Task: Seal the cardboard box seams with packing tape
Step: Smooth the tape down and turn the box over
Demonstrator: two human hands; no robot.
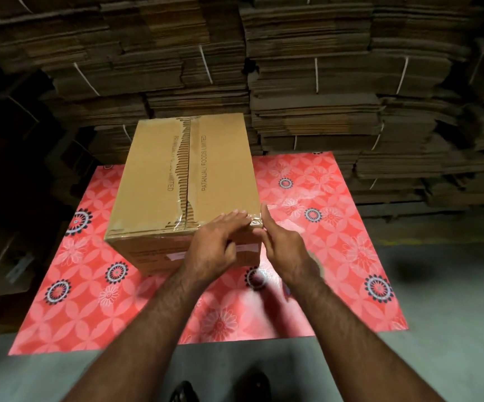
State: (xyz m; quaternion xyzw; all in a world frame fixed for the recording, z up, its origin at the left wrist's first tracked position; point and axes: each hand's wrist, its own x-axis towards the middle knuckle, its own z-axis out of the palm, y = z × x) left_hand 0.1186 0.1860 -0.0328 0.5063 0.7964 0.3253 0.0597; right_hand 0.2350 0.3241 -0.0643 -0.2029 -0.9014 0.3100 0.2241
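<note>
Box (177, 181) runs long, away from us. Our left hand (217, 242) presses flat on tape (256, 222) at near corner; right hand (284, 245) just beside, fingers loose, thumb up.

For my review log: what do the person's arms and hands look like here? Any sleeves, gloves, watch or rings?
Both forearms are bare right down to the bottom edge of the frame; no sleeve shows. The left hand and right hand wear no gloves. No watch, band or ring is visible on either wrist or on the fingers that show. The forearms have visible hair. The right hand's lower part is motion-blurred, so small details there cannot be told.
</note>
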